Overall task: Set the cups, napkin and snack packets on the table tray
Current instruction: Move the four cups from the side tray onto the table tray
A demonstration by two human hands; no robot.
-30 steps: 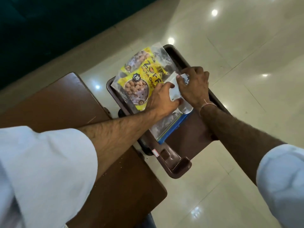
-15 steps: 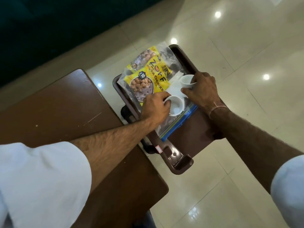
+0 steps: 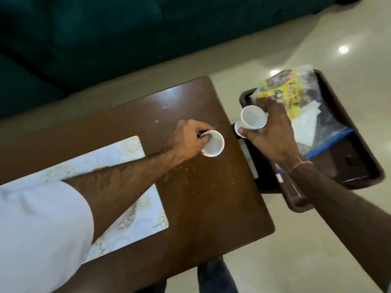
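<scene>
Step in hand, by judgement: moving the cups across from the dark carrying tray (image 3: 359, 166) to the brown surface (image 3: 211, 197).

Left hand (image 3: 186, 140): fingers closed around one white cup (image 3: 212, 145), upright, mouth up, low over the surface near its far right end. Contact between cup base and surface not determinable from this view.

Right hand (image 3: 273, 132): fingers wrapped around a second white cup (image 3: 252, 118), tilted, mouth toward the camera, held in the air over the gap between surface edge and carrying tray. Possibly a further cup nested beneath it; cannot tell.

Carrying tray: standing beside the right end of the surface, apart from it. Contents: yellow snack packet (image 3: 289, 85) at the far end, white napkin (image 3: 306, 123) beside it, clear bag with a blue strip (image 3: 330, 144) underneath. All three untouched.

White patterned mat (image 3: 131, 157): flat on the left part of the surface, partly covered by the left forearm. Probably the intended "table tray", though not certain. Neither cup on it.

Task state, by judgement: early; no item yet seated.

Next move calls for: carrying both cups leftward to the mat, righting the tilted cup, setting each base flat, releasing, then returning for napkin and packets.
</scene>
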